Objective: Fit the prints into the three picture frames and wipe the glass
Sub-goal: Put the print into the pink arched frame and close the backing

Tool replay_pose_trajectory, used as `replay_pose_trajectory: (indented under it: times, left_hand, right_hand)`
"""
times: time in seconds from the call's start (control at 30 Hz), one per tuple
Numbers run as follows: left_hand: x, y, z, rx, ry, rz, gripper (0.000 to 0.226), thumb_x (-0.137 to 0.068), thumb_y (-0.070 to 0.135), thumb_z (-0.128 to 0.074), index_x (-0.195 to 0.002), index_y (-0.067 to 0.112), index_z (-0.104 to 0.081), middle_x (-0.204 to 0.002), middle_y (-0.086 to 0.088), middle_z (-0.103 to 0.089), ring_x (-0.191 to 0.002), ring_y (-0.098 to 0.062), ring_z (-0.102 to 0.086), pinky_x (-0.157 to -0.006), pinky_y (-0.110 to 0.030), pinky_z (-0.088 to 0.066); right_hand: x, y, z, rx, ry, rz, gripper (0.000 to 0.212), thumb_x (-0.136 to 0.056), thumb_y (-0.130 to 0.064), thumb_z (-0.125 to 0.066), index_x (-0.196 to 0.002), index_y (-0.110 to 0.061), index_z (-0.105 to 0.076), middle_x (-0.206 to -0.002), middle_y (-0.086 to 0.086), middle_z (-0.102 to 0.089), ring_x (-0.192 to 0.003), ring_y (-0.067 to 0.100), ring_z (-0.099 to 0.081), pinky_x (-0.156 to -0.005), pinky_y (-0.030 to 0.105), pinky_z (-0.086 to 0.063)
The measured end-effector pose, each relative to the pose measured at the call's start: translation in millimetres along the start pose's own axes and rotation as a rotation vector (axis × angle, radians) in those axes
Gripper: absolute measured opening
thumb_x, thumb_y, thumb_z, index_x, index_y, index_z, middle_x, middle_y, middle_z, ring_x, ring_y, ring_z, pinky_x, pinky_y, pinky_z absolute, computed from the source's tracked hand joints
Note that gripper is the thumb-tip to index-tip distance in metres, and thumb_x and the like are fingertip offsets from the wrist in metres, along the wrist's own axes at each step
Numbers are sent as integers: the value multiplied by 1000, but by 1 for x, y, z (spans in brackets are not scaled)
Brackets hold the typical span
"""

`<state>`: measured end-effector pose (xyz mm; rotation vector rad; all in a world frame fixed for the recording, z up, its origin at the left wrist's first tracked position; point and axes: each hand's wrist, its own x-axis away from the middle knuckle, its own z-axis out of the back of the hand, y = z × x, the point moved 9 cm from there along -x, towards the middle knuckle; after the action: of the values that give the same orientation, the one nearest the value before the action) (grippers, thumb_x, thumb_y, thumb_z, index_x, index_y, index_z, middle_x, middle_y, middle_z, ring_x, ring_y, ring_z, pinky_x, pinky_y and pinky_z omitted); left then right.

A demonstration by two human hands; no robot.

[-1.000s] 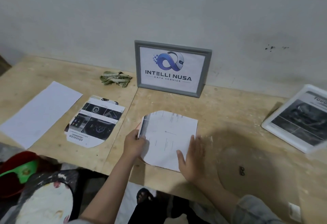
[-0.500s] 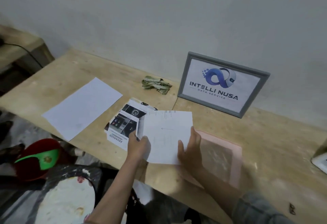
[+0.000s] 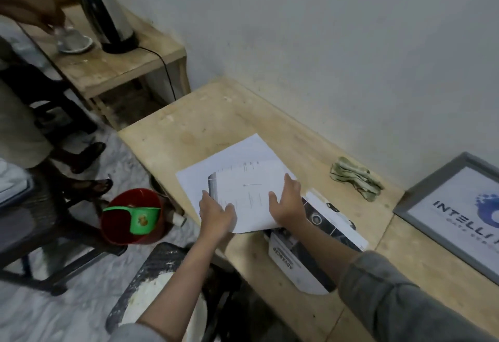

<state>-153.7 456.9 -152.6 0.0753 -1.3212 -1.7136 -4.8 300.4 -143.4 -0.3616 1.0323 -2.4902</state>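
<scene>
I hold a print (image 3: 249, 197), blank back side up, low over the wooden table (image 3: 205, 123). My left hand (image 3: 216, 215) pinches its near left corner. My right hand (image 3: 287, 204) lies with straight fingers along its right edge. Under it lies a blank white sheet (image 3: 243, 147). A dark photo print marked ADVANCED (image 3: 294, 263) lies to the right, partly under my right forearm. A crumpled green cloth (image 3: 356, 178) sits near the wall. The grey picture frame (image 3: 429, 188) with a logo print leans against the wall at far right.
A red bucket with a green scoop (image 3: 132, 215) stands on the floor by the table's left end. Beyond it a small side table (image 3: 113, 71) carries a kettle (image 3: 110, 15) and a cup on a saucer, where another person (image 3: 24, 115) stands. A black chair (image 3: 32, 228) is at left.
Both hands have carried the print leftward from the table's middle to above the blank sheet. My view has swung left, so the pink frame and the white frame are out of sight.
</scene>
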Motion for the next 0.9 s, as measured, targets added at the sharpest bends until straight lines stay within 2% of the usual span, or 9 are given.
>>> replay_pose_trajectory:
  times: [0.07, 0.13, 0.23, 0.3, 0.43, 0.5, 0.67, 0.77, 0.9]
  left_hand:
    - [-12, 0, 8, -21, -28, -20, 89, -89, 22, -54, -150, 5, 10, -160, -11, -5, -146, -31, -10, -118, -46, -19]
    - [-23, 1, 14, -66, -49, -52, 88, -92, 20, -52, -149, 5, 14, -160, -9, 2, -147, -27, -3, -119, -41, -14]
    - [-38, 0, 22, -148, -51, -104, 75, -90, 16, -53, -146, -4, -7, -152, -15, -18, -142, -33, -19, -112, -34, -25]
    - [-44, -3, 24, -203, -43, -128, 71, -85, 16, -56, -140, -5, -16, -144, -21, -27, -135, -38, -27, -108, -41, -32]
    - [-49, -11, 13, -358, -111, -125, 85, -91, 25, -53, -149, -1, 3, -159, -16, 9, -147, -30, 3, -117, -49, -17]
    - [-48, -15, 9, -395, -121, -105, 85, -94, 29, -50, -151, 4, 8, -158, -9, 21, -148, -26, 7, -118, -49, -13]
    - [-40, -15, 7, -346, -69, -153, 75, -93, 28, -49, -150, 5, -6, -158, -12, 19, -148, -28, 9, -117, -52, -15]
    - [-16, -10, -2, -321, -82, -184, 77, -90, 34, -44, -151, 5, -8, -158, -13, 16, -148, -25, 10, -118, -49, -13]
    - [33, -4, -31, -264, -123, -191, 81, -82, 41, -34, -151, 6, -10, -160, -9, 4, -148, -19, 9, -120, -42, -6]
  right_hand:
    - [-23, -10, -16, 55, -86, 17, 66, -93, -21, -52, -146, 1, -19, -143, 19, -25, -133, 31, -31, -104, 36, -32]
    - [-43, -17, -31, 104, -138, 34, 64, -93, -23, -51, -145, -2, -21, -143, 16, -25, -131, 29, -33, -102, 36, -34]
    - [-69, -20, -49, 191, -168, 39, 64, -89, -30, -48, -143, -4, -27, -142, 16, -26, -129, 31, -37, -100, 38, -38]
    - [-81, -22, -58, 263, -191, 56, 62, -90, -28, -50, -142, -4, -30, -143, 17, -27, -128, 32, -38, -99, 39, -40]
    - [-95, -23, -68, 353, -206, 79, 66, -85, -36, -45, -141, -3, -33, -146, 20, -26, -133, 34, -33, -101, 44, -40]
    - [-98, -22, -68, 373, -215, 95, 62, -89, -30, -51, -141, -2, -33, -149, 21, -23, -136, 34, -29, -105, 46, -36]
    - [-88, -13, -53, 366, -178, 118, 66, -80, -34, -40, -137, 1, -39, -147, 25, -28, -138, 35, -28, -109, 49, -30]
    - [-67, 8, -42, 342, -171, 148, 60, -75, -31, -34, -120, 6, -52, -130, 35, -44, -123, 44, -45, -96, 55, -43]
    - [-23, 49, -30, 407, -313, 200, 47, -75, -21, -40, -102, 10, -61, -107, 40, -56, -92, 51, -61, -70, 54, -54]
